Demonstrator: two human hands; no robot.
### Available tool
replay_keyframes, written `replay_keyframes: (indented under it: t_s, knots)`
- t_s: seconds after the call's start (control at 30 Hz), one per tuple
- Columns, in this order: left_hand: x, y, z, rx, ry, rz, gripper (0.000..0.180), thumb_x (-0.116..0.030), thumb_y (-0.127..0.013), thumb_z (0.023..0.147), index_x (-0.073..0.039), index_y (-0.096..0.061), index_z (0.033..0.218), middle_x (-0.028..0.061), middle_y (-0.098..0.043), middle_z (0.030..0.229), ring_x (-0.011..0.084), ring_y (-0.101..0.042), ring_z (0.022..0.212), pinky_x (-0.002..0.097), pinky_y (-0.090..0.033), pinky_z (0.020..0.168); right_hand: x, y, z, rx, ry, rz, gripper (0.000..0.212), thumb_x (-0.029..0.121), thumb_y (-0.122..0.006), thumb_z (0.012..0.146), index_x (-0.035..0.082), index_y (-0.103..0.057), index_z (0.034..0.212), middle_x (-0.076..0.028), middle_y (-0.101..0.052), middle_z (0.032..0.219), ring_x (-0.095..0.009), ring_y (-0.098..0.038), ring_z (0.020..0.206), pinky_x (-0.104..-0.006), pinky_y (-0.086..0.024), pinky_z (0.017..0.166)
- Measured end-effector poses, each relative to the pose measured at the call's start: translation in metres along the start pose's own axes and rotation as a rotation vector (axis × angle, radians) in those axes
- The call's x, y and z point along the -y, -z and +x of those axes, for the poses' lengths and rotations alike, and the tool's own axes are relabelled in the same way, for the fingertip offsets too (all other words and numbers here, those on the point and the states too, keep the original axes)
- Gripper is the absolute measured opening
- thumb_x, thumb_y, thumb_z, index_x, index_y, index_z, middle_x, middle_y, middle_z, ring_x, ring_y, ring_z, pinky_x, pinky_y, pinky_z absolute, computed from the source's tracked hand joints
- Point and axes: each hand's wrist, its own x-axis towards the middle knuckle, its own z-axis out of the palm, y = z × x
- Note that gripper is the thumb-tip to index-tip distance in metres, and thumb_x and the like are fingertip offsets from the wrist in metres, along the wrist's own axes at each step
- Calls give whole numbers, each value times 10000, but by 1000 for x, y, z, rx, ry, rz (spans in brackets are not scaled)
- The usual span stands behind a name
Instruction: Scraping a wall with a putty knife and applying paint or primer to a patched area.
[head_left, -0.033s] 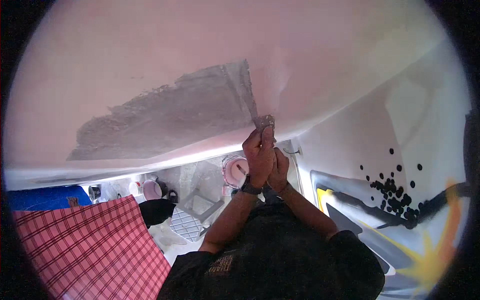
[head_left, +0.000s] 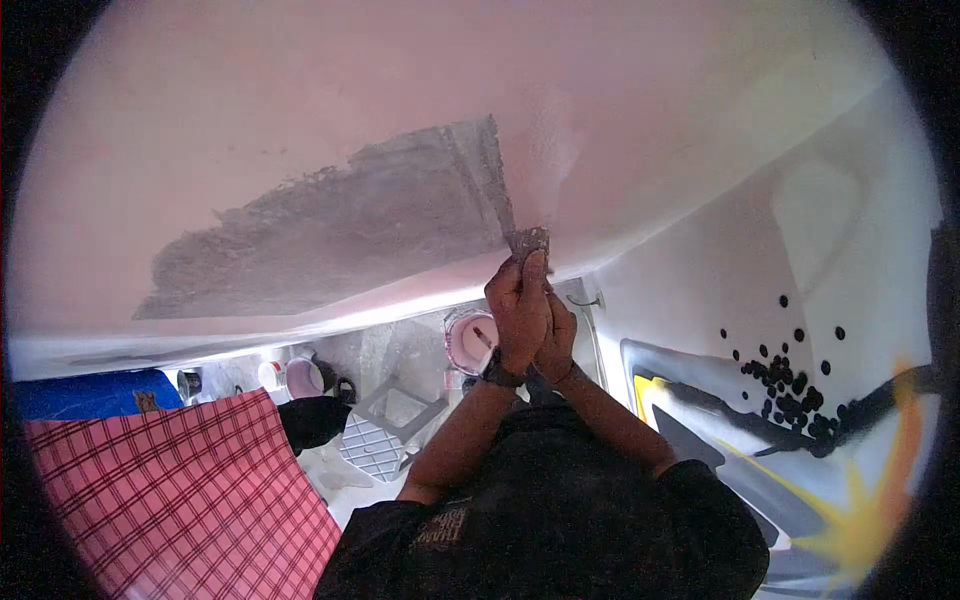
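Note:
My left hand [head_left: 518,310], with a dark watch [head_left: 500,370] at its wrist, is closed on a small putty-smeared scraper [head_left: 531,241]. Its thumb lies along the tool, which meets the pinkish wall [head_left: 640,120] at the lower right corner of a rough grey patch [head_left: 350,230]. Close against it, my right hand [head_left: 558,335] is closed too, its fingers curled and partly hidden. What the right hand grips, if anything, does not show.
Below the hands stands a pink-stained bucket [head_left: 465,345] with a stick-like tool in it. A grey plastic step or crate [head_left: 375,445], another bucket [head_left: 305,377], a blue panel [head_left: 95,395] and a red checked cloth [head_left: 190,490] lie leftward. A painted wall [head_left: 720,270] with black dots rises at right.

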Motion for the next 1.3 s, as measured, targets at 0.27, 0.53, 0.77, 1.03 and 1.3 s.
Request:
replay_keyframes:
  t_s: [0.27, 0.53, 0.77, 1.03, 1.3]
  knots:
    - [4, -9, -3, -173, 139, -230, 141, -123, -622, 911, 11, -625, 866, 7, -595, 702, 77, -557, 568, 220, -448, 497, -6, 4, 0, 26, 50, -97, 478, 343, -441, 954, -15, -505, 1264, -249, -616, 784, -363, -663, 674, -392, -476, 556]
    - [-2, -10, 4, -205, 85, -198, 138, -118, -620, 907, 18, -642, 922, 14, -620, 745, 70, -560, 593, 227, -489, 529, -8, -1, 12, 44, 54, -14, 477, 351, -441, 953, -24, -524, 1235, -208, -652, 791, -284, -683, 711, -359, -491, 589]
    - [1, -6, 7, -193, -5, -110, 157, -117, -619, 907, 28, -653, 955, 28, -642, 779, 71, -567, 599, 237, -511, 522, -1, -1, 10, 18, 45, -63, 469, 358, -453, 946, -21, -537, 1208, -201, -655, 798, -269, -687, 765, -374, -500, 614]
    - [-15, -10, 5, -236, 32, -179, 158, -120, -635, 899, 31, -653, 944, 15, -627, 747, 67, -553, 586, 227, -495, 511, 14, 1, 21, 72, -18, -31, 447, 344, -444, 951, -17, -562, 1186, -207, -652, 798, -255, -685, 746, -380, -504, 620]
    - [-21, -10, 3, -273, 130, -183, 157, -142, -648, 898, 12, -658, 870, -8, -594, 689, 49, -522, 582, 222, -459, 483, 16, 1, 13, -41, 123, -52, 468, 360, -437, 955, -30, -580, 1170, -226, -658, 844, -270, -682, 722, -373, -491, 599]
